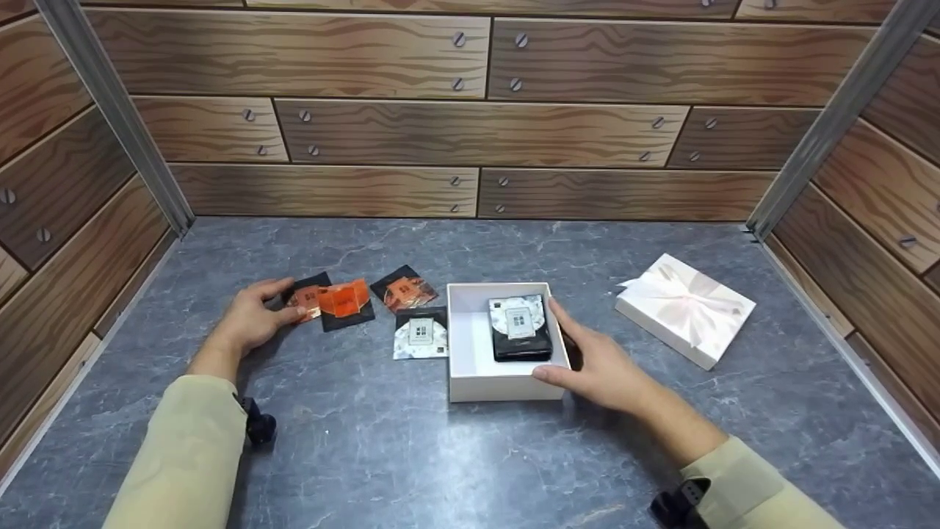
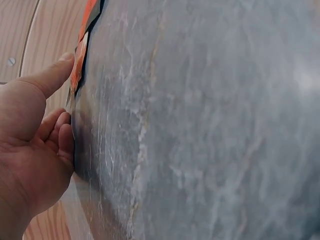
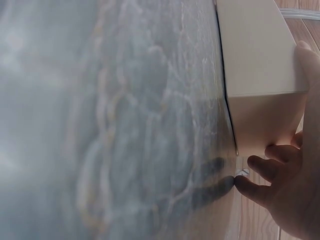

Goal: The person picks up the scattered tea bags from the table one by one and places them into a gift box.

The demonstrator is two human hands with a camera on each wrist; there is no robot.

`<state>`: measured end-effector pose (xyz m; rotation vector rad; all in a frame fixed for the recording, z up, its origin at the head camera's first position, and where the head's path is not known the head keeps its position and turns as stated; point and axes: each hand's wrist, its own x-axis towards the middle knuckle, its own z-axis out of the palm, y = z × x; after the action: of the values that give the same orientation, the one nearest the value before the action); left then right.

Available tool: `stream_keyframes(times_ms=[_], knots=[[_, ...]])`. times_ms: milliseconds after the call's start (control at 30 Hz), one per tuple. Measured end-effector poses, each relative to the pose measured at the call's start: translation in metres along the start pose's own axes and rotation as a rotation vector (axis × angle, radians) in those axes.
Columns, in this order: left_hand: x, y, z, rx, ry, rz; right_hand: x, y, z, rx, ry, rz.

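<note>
At the left, my left hand (image 1: 253, 316) pinches an orange-and-black packet (image 1: 302, 300) lying on the table; its thumb is on the packet's face. The left wrist view shows that hand's other fingers (image 2: 65, 137) curled beside the packet's edge. My right hand (image 1: 606, 367) grips a white open box (image 1: 507, 389) by its right side, with the thumb at the front right corner and the fingers along the right wall. Inside the box lies a stack of black packets with white floral fronts (image 1: 520, 327). The box's outer walls (image 3: 265, 55) fill the upper right of the right wrist view.
Another orange-and-black packet (image 1: 345, 303) overlaps the pinched one. Farther right lie a third orange packet (image 1: 404, 289) and a white floral packet (image 1: 420, 334) against the box's left side. A white lid with a ribbon bow (image 1: 687, 308) rests at the right. Wood-patterned walls (image 1: 470, 132) enclose the table.
</note>
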<state>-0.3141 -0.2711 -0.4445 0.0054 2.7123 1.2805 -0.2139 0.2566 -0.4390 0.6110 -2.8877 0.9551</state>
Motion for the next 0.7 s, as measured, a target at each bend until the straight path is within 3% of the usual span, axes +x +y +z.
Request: stream_keyframes(times_ms=[333, 700], knots=[[0.0047, 0.0035, 0.0011, 0.09, -0.042, -0.037, -0.0015, 0.0003, 0.0001, 0.007, -0.009, 0.009], [0.0045, 0.0035, 0.0033, 0.104, -0.026, -0.024, -0.0003, -0.0002, -0.0003, 0.01, -0.011, 0.004]])
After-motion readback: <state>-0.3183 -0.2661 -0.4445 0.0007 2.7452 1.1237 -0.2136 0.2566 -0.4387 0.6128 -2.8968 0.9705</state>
